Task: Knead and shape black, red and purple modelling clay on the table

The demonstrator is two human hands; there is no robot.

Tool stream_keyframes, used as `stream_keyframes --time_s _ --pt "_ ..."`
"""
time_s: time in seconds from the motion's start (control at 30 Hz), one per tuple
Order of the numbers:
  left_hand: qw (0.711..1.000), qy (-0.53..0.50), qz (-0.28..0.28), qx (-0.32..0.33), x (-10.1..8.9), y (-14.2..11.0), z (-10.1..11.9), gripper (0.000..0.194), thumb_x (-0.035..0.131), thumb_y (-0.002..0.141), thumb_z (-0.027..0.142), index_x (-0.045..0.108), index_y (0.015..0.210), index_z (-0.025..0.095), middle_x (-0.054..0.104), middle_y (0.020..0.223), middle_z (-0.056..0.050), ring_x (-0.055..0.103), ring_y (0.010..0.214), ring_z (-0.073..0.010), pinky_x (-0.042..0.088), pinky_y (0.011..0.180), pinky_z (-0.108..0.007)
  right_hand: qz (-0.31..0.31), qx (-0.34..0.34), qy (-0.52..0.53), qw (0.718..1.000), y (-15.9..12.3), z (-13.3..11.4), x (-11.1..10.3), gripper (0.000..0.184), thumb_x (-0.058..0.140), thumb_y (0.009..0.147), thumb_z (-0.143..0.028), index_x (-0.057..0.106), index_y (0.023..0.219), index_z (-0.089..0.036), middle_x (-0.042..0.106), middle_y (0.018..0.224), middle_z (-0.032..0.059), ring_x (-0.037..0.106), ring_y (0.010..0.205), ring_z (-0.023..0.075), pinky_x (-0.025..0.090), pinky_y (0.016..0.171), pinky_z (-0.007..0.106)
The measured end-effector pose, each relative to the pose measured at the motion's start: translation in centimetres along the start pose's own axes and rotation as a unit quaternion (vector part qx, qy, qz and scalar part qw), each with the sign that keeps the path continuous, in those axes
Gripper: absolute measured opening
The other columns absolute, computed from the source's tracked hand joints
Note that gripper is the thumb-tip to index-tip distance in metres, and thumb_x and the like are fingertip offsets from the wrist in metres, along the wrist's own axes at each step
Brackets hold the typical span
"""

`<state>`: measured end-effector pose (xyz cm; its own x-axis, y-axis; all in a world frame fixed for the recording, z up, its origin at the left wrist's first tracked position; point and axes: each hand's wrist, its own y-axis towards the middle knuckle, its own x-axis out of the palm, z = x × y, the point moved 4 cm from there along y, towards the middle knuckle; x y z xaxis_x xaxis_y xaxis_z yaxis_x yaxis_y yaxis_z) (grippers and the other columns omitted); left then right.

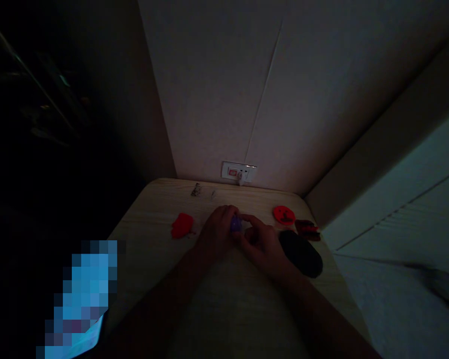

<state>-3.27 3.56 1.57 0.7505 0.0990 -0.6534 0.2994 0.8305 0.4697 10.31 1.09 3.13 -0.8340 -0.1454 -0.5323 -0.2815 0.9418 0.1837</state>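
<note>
A small rounded purple piece (pixel 236 224) is between my two hands, just above or on the wooden tabletop (pixel 149 264); I cannot tell which. My left hand (pixel 217 225) curls around its left side with closed fingers. On the other side, my right hand (pixel 261 240) pinches at it with thumb and index finger. What the purple piece is made of does not show in the dim light. Left of my hands lies a flat red piece (pixel 182 225) with a notched edge.
On the right are a round red disc (pixel 284 215) with dark marks, a dark red striped piece (pixel 308 230) and a large black oval (pixel 301 253). A socket plate (pixel 239 171) sits on the wall behind. A lit, blurred-out screen (pixel 90 289) glows at lower left.
</note>
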Motion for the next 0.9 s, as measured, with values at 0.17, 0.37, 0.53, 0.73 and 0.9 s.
stream_keyframes --time_s 0.17,0.37,0.53,0.73,0.9 --pt "0.999 -0.044 -0.024 0.007 0.0 0.0 -0.1 0.033 0.061 0.079 0.017 0.056 0.112 0.017 0.065 0.112 -0.011 0.060 0.105 -0.0249 0.050 0.093 -0.038 0.006 -0.038 -0.005 0.999 0.2 0.4 -0.5 0.046 0.063 0.090 -0.033 0.059 0.133 -0.015 0.053 0.056 -0.0076 0.048 0.046 0.0095 0.036 0.047 0.020" --pt "0.985 -0.008 -0.083 -0.149 -1.1 0.4 -0.9 0.018 0.072 0.077 0.033 0.058 0.081 0.023 0.067 0.074 0.002 0.063 0.071 -0.0176 0.041 0.064 -0.027 -0.023 -0.116 -0.080 0.990 -0.3 -0.5 -0.9 0.040 0.062 0.089 -0.027 0.065 0.127 -0.017 0.056 0.057 -0.0067 0.051 0.046 0.0088 0.040 0.050 0.020" --pt "0.985 0.048 -0.089 -0.141 -1.3 0.3 -0.6 0.016 0.067 0.076 0.026 0.052 0.082 0.025 0.061 0.067 0.005 0.059 0.063 -0.0171 0.029 0.056 -0.027 -0.007 -0.131 -0.126 0.983 -0.5 -1.2 -0.9 0.036 0.060 0.089 -0.028 0.067 0.123 -0.019 0.055 0.053 -0.0071 0.050 0.043 0.0092 0.039 0.049 0.021" --pt "0.988 0.053 -0.076 -0.120 -1.0 0.2 -0.3 0.015 0.061 0.080 0.021 0.050 0.089 0.026 0.063 0.077 0.003 0.059 0.069 -0.0174 0.032 0.059 -0.028 0.019 -0.086 -0.169 0.982 -0.5 -1.5 -0.8 0.033 0.060 0.089 -0.033 0.065 0.117 -0.017 0.056 0.052 -0.0059 0.053 0.042 0.0118 0.037 0.048 0.022" --pt "0.996 -0.035 -0.066 -0.046 -0.8 0.2 -0.1 0.018 0.059 0.079 0.015 0.054 0.095 0.023 0.064 0.094 -0.001 0.060 0.083 -0.0177 0.044 0.072 -0.028 -0.023 -0.108 -0.114 0.987 -0.6 -1.4 -0.4 0.040 0.062 0.088 -0.030 0.062 0.126 -0.018 0.058 0.055 -0.0065 0.054 0.044 0.0109 0.040 0.050 0.021"
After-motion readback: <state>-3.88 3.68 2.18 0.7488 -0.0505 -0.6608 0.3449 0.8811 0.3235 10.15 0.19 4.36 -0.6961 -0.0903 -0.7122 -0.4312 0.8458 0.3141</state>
